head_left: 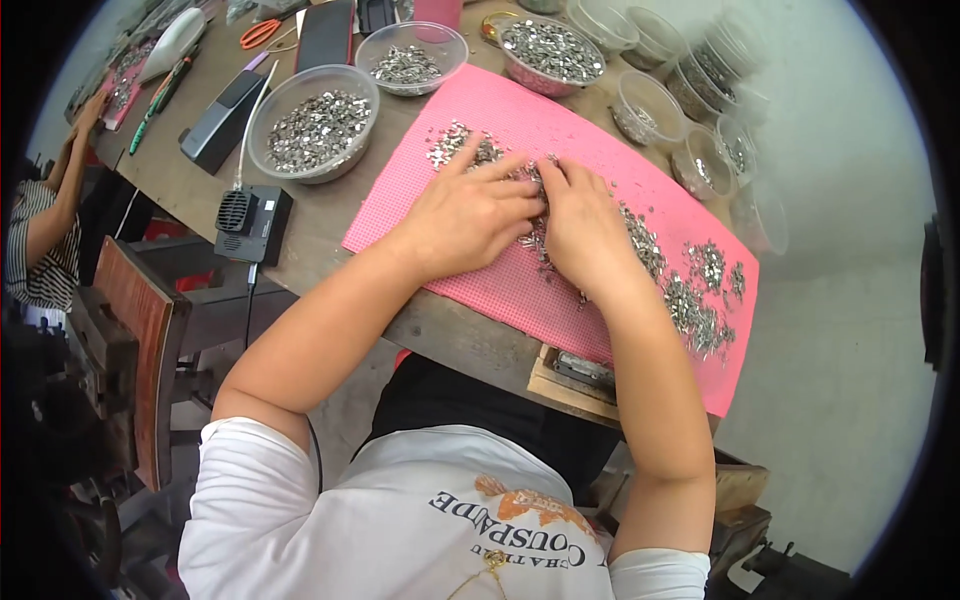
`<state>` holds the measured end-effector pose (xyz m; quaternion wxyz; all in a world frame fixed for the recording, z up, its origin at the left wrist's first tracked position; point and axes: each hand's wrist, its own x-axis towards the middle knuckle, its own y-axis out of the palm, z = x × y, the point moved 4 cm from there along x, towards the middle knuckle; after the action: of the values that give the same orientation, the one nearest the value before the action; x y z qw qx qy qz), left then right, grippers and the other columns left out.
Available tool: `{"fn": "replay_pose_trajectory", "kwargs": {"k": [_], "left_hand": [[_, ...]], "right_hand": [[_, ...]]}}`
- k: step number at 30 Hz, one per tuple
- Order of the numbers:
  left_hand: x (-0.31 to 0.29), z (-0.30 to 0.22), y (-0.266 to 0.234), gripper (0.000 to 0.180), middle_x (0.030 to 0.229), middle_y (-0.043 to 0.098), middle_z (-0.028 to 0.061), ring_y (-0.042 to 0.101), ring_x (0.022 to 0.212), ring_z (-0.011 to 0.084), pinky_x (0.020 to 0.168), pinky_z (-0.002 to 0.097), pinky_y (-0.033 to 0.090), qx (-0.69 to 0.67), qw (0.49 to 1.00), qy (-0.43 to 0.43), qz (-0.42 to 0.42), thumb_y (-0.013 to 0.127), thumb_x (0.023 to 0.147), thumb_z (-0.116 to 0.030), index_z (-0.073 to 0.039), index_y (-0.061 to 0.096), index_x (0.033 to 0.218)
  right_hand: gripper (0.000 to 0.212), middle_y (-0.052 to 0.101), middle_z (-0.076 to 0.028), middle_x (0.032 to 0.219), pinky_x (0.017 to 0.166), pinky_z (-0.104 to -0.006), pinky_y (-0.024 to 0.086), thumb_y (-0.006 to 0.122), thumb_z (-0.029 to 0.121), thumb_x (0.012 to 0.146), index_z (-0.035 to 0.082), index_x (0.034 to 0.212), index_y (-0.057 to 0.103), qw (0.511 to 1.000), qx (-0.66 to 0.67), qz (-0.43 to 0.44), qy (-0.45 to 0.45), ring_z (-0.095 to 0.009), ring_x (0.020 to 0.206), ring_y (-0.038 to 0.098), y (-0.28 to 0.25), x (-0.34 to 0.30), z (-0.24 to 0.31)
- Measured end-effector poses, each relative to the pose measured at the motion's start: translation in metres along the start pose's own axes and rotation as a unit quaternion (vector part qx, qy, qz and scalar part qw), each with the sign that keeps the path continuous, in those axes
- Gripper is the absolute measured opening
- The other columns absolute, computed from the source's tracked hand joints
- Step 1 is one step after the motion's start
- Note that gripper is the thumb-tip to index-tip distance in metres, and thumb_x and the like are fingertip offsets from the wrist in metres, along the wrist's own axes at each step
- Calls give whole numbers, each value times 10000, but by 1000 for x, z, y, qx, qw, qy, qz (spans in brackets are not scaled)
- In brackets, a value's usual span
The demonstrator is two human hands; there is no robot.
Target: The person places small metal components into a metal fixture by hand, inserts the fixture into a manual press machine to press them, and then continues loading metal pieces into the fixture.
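Small metal pieces [540,236] lie between the loosely spread left hand [468,214] and half-curled right hand [582,225], whose hold I cannot tell.

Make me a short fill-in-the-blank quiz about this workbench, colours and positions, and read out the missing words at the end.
1. The left hand and right hand are among small shiny metal pieces on a mat whose colour is ____.
2. The plastic bowl nearest the black vented device stands on the person's ____ side of the mat.
3. The person's short sleeves are coloured ____.

Missing words: pink; left; white.
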<state>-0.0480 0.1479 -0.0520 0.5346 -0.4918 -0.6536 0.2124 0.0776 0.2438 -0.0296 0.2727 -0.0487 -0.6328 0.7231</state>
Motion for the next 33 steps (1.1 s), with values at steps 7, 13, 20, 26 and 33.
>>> {"fn": "replay_pose_trajectory", "kwargs": {"k": [7,13,20,26,33], "left_hand": [[-7,-13,-9,190,1016,789,19,730,1100,225,989,428,554,-68,992,102,-37,793,717,-65,-122,808,897],[-3,-7,-16,199,834,769,6,715,843,200,771,360,565,-161,982,96,-20,802,665,0,-121,803,823],[-8,-19,-33,169,815,745,33,702,808,227,731,362,561,-179,983,23,30,805,777,3,-104,801,908],[-25,-54,-39,284,880,710,66,714,847,249,717,350,564,-130,989,-18,67,762,807,54,-107,781,1041],[-35,-58,-48,340,921,727,90,715,825,259,719,356,566,-133,989,-68,3,768,849,30,-98,771,1165]], "right_hand": [[413,565,-230,1324,1016,-451,525,559,60,924,-75,1312,589,1000,-15,10,-19,-396,1213,579,-12,-37,30],[445,564,-216,1396,1053,-444,534,569,46,929,-79,1356,582,998,7,52,-25,-374,1297,577,-26,-70,44],[415,644,-166,1339,994,-427,517,604,7,875,19,1282,688,994,105,38,10,-325,1195,643,-43,-99,30],[380,712,-123,1241,926,-430,516,665,-13,851,70,1215,736,994,109,-19,-18,-313,1115,671,-67,-108,37],[283,752,-39,1170,833,-329,525,584,77,933,110,1145,768,884,399,-11,-245,-186,1017,734,-167,-117,130]]}}
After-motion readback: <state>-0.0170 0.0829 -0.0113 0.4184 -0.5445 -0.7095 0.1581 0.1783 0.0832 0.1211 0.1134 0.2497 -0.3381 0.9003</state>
